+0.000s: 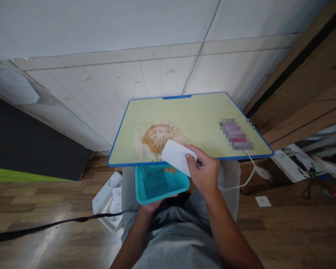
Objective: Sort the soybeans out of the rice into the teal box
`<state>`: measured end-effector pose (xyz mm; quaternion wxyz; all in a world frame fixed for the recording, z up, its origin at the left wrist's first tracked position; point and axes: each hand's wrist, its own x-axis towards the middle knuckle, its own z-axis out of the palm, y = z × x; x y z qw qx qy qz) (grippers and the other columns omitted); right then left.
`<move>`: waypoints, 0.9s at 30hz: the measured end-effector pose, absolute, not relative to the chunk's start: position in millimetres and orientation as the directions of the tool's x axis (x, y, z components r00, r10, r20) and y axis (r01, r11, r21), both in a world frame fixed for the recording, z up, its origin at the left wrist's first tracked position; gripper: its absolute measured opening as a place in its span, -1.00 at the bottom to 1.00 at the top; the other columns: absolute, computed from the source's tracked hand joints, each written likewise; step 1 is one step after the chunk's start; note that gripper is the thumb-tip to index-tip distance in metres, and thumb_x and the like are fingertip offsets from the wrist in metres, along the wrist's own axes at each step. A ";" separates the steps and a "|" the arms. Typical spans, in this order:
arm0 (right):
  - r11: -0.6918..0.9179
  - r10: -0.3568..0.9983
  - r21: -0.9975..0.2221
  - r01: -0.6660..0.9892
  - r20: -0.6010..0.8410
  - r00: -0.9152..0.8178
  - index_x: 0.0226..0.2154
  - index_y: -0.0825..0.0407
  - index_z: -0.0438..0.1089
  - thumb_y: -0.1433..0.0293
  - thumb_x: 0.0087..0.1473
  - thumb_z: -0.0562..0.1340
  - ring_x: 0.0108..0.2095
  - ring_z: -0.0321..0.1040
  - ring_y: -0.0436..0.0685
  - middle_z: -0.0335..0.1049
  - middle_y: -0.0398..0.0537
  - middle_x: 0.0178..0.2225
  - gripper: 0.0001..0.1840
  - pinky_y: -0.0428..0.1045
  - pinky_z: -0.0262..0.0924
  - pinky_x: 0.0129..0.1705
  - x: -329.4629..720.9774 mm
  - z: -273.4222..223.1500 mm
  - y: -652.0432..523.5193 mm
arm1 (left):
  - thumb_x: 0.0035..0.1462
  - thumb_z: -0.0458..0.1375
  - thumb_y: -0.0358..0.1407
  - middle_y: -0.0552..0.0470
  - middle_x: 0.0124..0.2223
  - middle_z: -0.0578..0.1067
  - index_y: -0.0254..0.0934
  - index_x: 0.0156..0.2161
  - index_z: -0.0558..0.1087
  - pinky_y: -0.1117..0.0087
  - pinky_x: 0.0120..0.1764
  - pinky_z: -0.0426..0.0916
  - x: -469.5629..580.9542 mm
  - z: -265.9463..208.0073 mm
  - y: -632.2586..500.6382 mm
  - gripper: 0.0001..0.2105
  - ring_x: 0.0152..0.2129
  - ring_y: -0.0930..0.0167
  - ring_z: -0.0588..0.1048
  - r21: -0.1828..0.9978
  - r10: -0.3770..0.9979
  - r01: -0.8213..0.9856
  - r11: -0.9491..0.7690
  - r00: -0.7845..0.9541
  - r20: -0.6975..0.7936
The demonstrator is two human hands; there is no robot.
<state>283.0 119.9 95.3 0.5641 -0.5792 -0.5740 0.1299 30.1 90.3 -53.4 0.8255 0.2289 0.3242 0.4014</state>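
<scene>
My right hand (203, 170) pinches a flat white card (177, 156) between thumb and fingers, its far corner beside the near edge of a grain pile. In that pile, white rice (168, 130) surrounds and partly covers golden-yellow beans (154, 140), likely soybeans. Below the table's front edge, my left hand (154, 204) supports a teal plastic tub (140, 186) from underneath; most of its fingers are hidden by the tub. A small cluster of the beans (170, 170) lies inside the tub near its back wall.
The pile lies on a pale-green table (204, 112) with a blue rim, against a white panelled wall (154, 76). A blurred-out phone-like object (236, 134) with a white cable (253, 168) lies at right. Cardboard boxes (302, 86) stand right; an open white box (109, 194) is on the floor.
</scene>
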 end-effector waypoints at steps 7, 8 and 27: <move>0.246 0.783 -0.814 0.527 0.487 0.387 0.06 -0.01 0.95 0.24 0.42 0.38 -0.48 0.64 0.16 0.87 0.01 -0.30 -0.59 -0.02 0.59 -0.32 288.6 94.0 119.7 | 0.24 0.42 0.40 0.02 0.69 0.63 0.22 0.35 0.82 -0.74 0.62 0.29 35.8 -42.4 89.3 -0.32 0.78 -0.44 0.29 0.535 0.794 -0.588 0.607 0.432 -0.427; 0.246 0.784 -0.816 0.523 0.485 0.387 0.07 -0.02 0.94 0.24 0.42 0.38 -0.45 0.67 0.17 0.88 0.01 -0.29 -0.59 -0.01 0.61 -0.29 287.6 93.7 119.6 | 0.23 0.43 0.38 0.00 0.69 0.63 0.21 0.35 0.82 -0.76 0.62 0.29 35.7 -42.8 89.7 -0.32 0.77 -0.46 0.30 0.528 0.794 -0.593 0.607 0.438 -0.421; 0.269 0.810 -0.811 0.520 0.483 0.334 0.10 -0.04 0.94 0.22 0.46 0.39 -0.24 0.88 0.30 0.93 0.06 -0.20 -0.60 0.05 0.77 -0.08 284.5 94.6 118.0 | 0.31 0.40 0.40 0.08 0.65 0.67 0.20 0.30 0.89 -0.81 0.57 0.35 32.3 -53.6 90.3 -0.37 0.72 -0.51 0.38 0.538 0.814 -0.611 0.580 0.451 -0.366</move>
